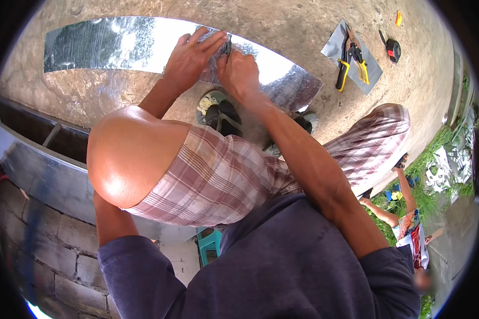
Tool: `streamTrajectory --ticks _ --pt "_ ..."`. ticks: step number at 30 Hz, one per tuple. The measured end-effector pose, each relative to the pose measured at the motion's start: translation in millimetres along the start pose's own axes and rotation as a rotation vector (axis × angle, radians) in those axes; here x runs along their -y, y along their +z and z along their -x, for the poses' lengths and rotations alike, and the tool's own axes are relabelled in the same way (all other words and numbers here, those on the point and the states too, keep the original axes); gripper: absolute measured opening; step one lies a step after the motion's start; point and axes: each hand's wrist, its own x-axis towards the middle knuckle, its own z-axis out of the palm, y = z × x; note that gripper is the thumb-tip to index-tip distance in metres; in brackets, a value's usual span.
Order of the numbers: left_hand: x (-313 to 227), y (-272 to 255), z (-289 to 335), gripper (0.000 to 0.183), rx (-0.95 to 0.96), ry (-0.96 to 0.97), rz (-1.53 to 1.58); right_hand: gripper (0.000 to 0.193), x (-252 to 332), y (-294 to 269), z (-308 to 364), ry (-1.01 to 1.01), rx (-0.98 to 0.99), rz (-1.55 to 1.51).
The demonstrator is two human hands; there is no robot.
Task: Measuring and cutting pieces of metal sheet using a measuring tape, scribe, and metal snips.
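A long shiny metal sheet (117,45) lies on the concrete floor in front of me, curved by the wide lens. My left hand (191,61) rests flat on it, fingers stretched toward the far edge and somewhat apart. Close by on the right, my right hand (239,74) is closed around a small dark tool (228,45), held upright against the sheet near the left fingertips. Its kind is hard to make out, since the fingers cover the lower part. My shoes (218,112) are just below the sheet's near edge.
Right of the sheet, yellow-handled tin snips (351,58) lie on a small metal offcut (374,74). A tape measure (393,50) and an orange piece (398,19) are beyond. A metal frame (42,146) stands left, a teal stool (210,243) behind. Another person (410,226) is at right.
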Motion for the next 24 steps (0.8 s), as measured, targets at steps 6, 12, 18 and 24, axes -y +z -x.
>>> streamTrajectory --ticks 6,12,18,24 --pt "1.1 3.4 1.2 0.072 -0.013 0.008 -0.024 0.031 6.5 -3.8 -1.3 0.059 0.004 0.016" --pt "1.7 5.7 2.0 0.067 -0.034 0.014 -0.061 0.031 11.5 0.5 7.1 0.063 0.005 0.028" --pt "-0.1 4.2 1.7 0.058 -0.045 0.029 -0.104 0.032 14.8 6.6 16.5 0.032 0.024 0.003" --pt "-0.3 5.1 2.5 0.058 -0.074 0.022 -0.080 0.028 16.9 9.7 27.1 0.057 0.061 0.012"
